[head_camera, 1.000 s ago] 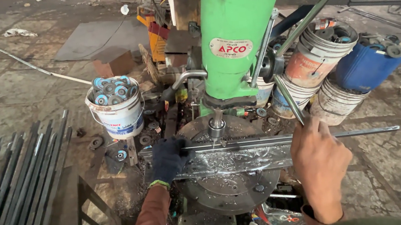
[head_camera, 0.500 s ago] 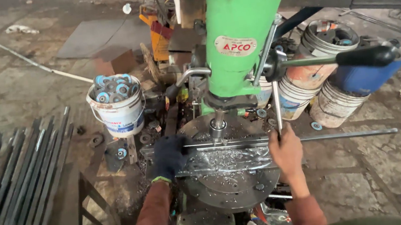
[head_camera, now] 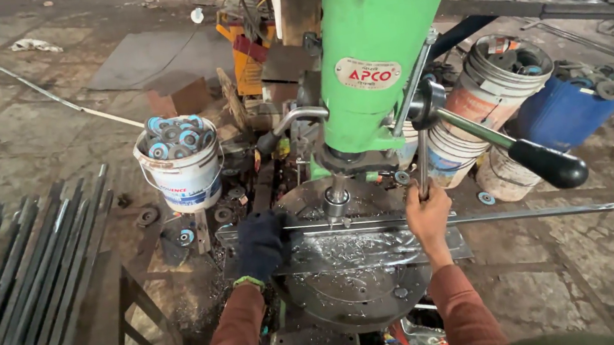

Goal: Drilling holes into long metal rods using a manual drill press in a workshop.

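Observation:
A green pillar drill [head_camera: 385, 48] stands over a round metal table [head_camera: 352, 298] strewn with swarf. A long flat steel bar [head_camera: 527, 213] lies across the table under the drill chuck [head_camera: 337, 201]. My left hand [head_camera: 261, 243], in a dark glove, presses down on the bar's left part. My right hand [head_camera: 429, 212], bare, is closed around one steel feed lever [head_camera: 423, 167] that hangs down from the drill's hub. Another lever with a black knob [head_camera: 553, 164] points out to the right.
A white bucket [head_camera: 182, 167] full of blue discs stands left of the drill. Stacked buckets [head_camera: 495, 97] and a blue drum [head_camera: 566, 112] stand to the right. Dark steel bars [head_camera: 21, 297] lie at the left on a metal frame. Orange boxes [head_camera: 252, 63] sit behind.
My right hand moved from the near right up to a feed lever and took hold of it. The black-knobbed lever swung downward to the right. My left hand stayed on the bar.

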